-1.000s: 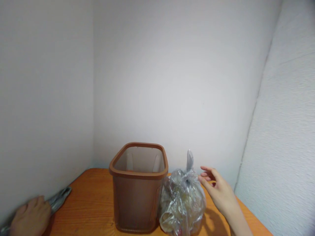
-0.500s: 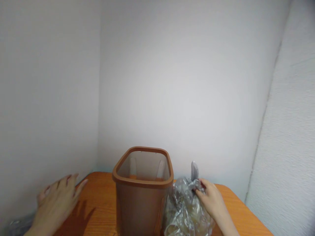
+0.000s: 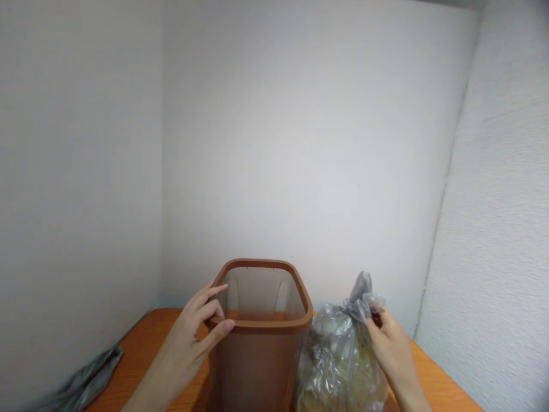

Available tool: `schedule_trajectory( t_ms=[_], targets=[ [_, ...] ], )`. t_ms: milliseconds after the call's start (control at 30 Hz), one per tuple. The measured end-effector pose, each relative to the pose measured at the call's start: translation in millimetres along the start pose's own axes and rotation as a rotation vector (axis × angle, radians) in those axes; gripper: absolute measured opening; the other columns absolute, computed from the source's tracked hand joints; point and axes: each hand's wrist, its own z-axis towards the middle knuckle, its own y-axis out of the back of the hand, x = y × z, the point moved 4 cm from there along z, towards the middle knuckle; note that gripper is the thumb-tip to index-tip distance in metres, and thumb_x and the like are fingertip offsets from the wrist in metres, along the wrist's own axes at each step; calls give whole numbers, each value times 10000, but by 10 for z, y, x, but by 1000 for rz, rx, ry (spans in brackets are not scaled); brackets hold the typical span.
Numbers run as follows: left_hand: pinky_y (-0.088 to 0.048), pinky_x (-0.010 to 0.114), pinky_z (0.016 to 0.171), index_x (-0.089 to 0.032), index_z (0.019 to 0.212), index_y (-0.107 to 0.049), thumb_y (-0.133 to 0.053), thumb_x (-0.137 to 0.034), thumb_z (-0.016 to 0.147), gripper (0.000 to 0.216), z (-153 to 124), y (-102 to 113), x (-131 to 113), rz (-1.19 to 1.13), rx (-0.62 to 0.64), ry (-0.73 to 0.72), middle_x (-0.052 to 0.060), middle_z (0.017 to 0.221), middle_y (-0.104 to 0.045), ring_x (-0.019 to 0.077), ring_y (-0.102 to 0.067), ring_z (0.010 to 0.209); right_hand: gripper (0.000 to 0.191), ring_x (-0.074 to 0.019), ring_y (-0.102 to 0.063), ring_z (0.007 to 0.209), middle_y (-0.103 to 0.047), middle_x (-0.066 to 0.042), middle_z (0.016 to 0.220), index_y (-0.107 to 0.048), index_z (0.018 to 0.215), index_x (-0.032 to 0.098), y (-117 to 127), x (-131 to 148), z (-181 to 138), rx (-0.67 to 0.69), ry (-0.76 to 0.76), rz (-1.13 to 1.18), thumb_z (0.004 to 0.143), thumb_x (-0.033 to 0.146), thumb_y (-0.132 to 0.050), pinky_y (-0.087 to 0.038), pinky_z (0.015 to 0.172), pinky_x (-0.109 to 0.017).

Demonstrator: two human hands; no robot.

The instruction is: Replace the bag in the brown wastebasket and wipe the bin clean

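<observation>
A brown see-through trash bin (image 3: 259, 366) stands upright on the table, its top uncovered and nothing visible inside. My left hand (image 3: 193, 326) grips the bin's left front corner, fingers over the rim and thumb along the front edge. Just right of the bin sits a knotted, clear grey plastic bag (image 3: 338, 360), filled with yellowish-brown contents I cannot make out. My right hand (image 3: 390, 340) pinches the bag just beside its knot, fingers closed on the plastic.
A crumpled dark grey plastic bag (image 3: 92, 377) lies at the left edge of the orange-brown wooden table (image 3: 143, 337). White walls (image 3: 300, 143) stand close behind the table and on both sides.
My left hand has moved right, from above the table's left side onto the bin's rim. My right hand keeps hold of the bag's top, which now stands more upright and slightly further right.
</observation>
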Motion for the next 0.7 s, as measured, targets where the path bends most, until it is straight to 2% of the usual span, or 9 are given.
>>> schedule_trajectory(
  t_ms=[67,200,367,467,600,700],
  targets=[
    [-303,537,1159,-221,750,-577,-493,-500,933,344,8,3,-4,-14,-6,-9,84,1399,-546,301,-337,1429,432,-325,-665,948,-743,-133,1001,-666,1028,154,53,176,79,-3,31,23,806,480,-489,-490,823,-413],
    [-304,534,1156,-229,746,-564,-524,-506,920,330,2,15,-30,-42,-15,-17,72,1340,-582,299,-333,1422,346,-301,-651,873,-733,-92,927,-667,961,204,254,636,420,11,134,44,817,487,-530,-459,804,-417],
    [-292,551,1163,-239,798,-613,-551,-508,904,296,-20,10,-9,-90,-9,-17,71,1325,-586,310,-282,1435,270,-268,-623,802,-710,-62,848,-684,858,245,598,1382,959,-14,228,172,743,487,-655,-425,772,-431],
    [-292,561,1162,-248,844,-630,-552,-505,904,275,-23,3,43,-116,11,-14,66,1336,-570,311,-239,1448,233,-201,-594,697,-700,-60,800,-702,811,222,758,1924,1193,-49,218,361,681,415,-715,-416,688,-401],
    [-315,558,1147,-238,793,-601,-519,-504,920,306,-12,23,84,-143,58,-37,74,1291,-581,320,-217,1450,139,-103,-539,607,-651,3,723,-696,817,198,856,2618,1390,-134,272,434,722,297,-713,-375,618,-336],
    [-311,560,1145,-236,801,-594,-517,-515,917,312,-9,57,72,-141,95,-49,77,1276,-585,328,-223,1445,22,-62,-520,621,-619,51,699,-657,762,206,824,2992,1499,-150,355,488,770,207,-677,-363,625,-293]
  ],
)
